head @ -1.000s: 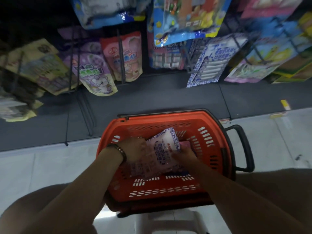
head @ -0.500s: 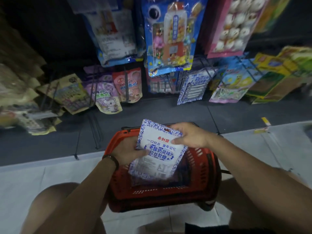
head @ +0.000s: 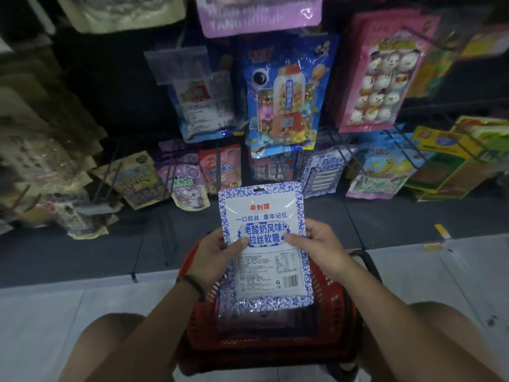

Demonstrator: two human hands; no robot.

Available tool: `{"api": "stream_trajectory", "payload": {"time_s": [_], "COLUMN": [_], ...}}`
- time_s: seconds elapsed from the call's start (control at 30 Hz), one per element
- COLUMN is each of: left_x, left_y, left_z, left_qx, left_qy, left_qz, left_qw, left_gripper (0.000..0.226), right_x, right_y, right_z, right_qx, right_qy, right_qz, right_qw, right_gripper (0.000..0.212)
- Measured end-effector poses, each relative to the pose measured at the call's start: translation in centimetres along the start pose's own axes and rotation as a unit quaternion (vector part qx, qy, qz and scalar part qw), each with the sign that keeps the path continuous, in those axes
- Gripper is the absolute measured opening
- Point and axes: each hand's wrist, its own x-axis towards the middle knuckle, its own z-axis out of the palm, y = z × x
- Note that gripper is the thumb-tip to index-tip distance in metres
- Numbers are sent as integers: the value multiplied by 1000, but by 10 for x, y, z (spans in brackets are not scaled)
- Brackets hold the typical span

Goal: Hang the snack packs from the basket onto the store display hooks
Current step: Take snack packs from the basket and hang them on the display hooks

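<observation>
I hold a white snack pack with a blue patterned border [head: 264, 216] upright over the red basket [head: 338, 304], its hang hole at the top. My left hand [head: 217, 257] grips its left edge and my right hand [head: 316, 249] grips its right edge, thumbs on the front. More packs lie in the basket beneath, mostly hidden. Matching blue-and-white packs [head: 323, 172] hang on a low hook of the display just beyond and to the right.
The display rack holds many hanging packs: a blue one [head: 283, 97], a pink one [head: 382, 75], purple [head: 187, 183] and red [head: 220, 169] pouches low down, yellow-green ones [head: 446, 158] at right. Black hook rods [head: 347, 158] stick out. A dark base shelf [head: 385, 221] meets the pale floor [head: 55, 312].
Both hands lifted the blue-and-white pack out of the basket and turned it upright facing me. My view has tilted up toward the rack.
</observation>
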Motion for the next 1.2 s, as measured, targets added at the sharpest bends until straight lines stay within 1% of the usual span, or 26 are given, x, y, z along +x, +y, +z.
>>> {"api": "stream_trajectory", "payload": {"time_s": [0.07, 0.1, 0.13, 0.17, 0.2, 0.23, 0.27, 0.3, 0.37, 0.43, 0.47, 0.57, 0.67, 0.73, 0.8, 0.83, 0.9, 0.93, 0.97, 1.0, 1.03, 1.07, 1.1, 1.2], "left_x": [3, 4, 4, 3, -1, -4, -9, -12, -15, -15, -15, -17, -13, -12, -11, -11, -10, -10, -9, -10, -10, -10, -9, 1], "left_y": [-3, -6, -10, -14, -18, -22, -23, -24, -26, -27, -28, -28, -25, -22, -20, -18, -13, -12, -12, -11, -10, -9, -6, 9], "left_z": [2, 4, 7, 11, 15, 20, 27, 34, 48, 57, 59, 57, 46, 37, 30, 27, 25, 24, 24, 24, 25, 26, 28, 35], "left_qx": [0, 4, 10, 34, 74, 127, 156, 153, 93, 31, 4, -44, -59, -35, 5, 5, -19, -29, -39, -45, -49, -44, -45, -42], "left_qy": [7, 26, 59, 112, 165, 190, 187, 160, 81, 43, 37, 59, 96, 100, 104, 100, 74, 59, 47, 32, 17, 7, 2, 27], "left_qz": [1, -1, 0, 6, 22, 41, 64, 71, 58, 45, 46, 54, 39, 22, 5, -2, -20, -23, -22, -11, 4, 17, 28, 35], "left_qw": [1000, 1000, 998, 993, 983, 973, 968, 973, 991, 998, 998, 996, 993, 994, 995, 995, 997, 998, 998, 998, 999, 999, 999, 998], "left_gripper": [28, 31, 40, 55, 68, 74, 74, 72, 73, 76, 71, 44, 27, 24, 22, 19, 19, 20, 23, 26, 31, 34, 33, 24], "right_x": [3, 5, 7, 8, 8, 8, 7, 6, 4, 0, -1, -4, -7, -3, 6, 11, 21, 24, 24, 23, 22, 22, 20, 16], "right_y": [0, 1, 2, 3, 3, 4, 3, 4, 8, 14, 17, 23, 21, 19, 21, 22, 26, 27, 21, 15, 10, 9, 7, 3], "right_z": [2, 2, 2, 3, 6, 9, 13, 18, 30, 40, 43, 46, 47, 46, 38, 31, 15, 7, 3, 0, -2, -4, -7, -14], "right_qx": [3, -1, -5, -9, -12, -17, -23, -38, -79, -98, -94, -123, -166, -208, -226, -233, -210, -173, -130, -91, -67, -63, -60, -34], "right_qy": [14, 21, 29, 41, 54, 67, 75, 79, 66, 35, 17, -28, -36, -4, 78, 121, 180, 187, 188, 179, 170, 165, 160, 156], "right_qz": [-10, -13, -16, -21, -28, -36, -45, -59, -76, -80, -73, -78, -89, -92, -96, -89, -47, -24, -13, -12, -21, -35, -49, -62], "right_qw": [1000, 1000, 999, 999, 998, 997, 996, 994, 992, 991, 993, 989, 981, 974, 966, 961, 960, 967, 973, 980, 983, 984, 984, 985], "right_gripper": [24, 24, 24, 25, 25, 25, 26, 25, 21, 19, 23, 33, 30, 32, 28, 31, 65, 75, 71, 54, 31, 14, 8, 16]}}
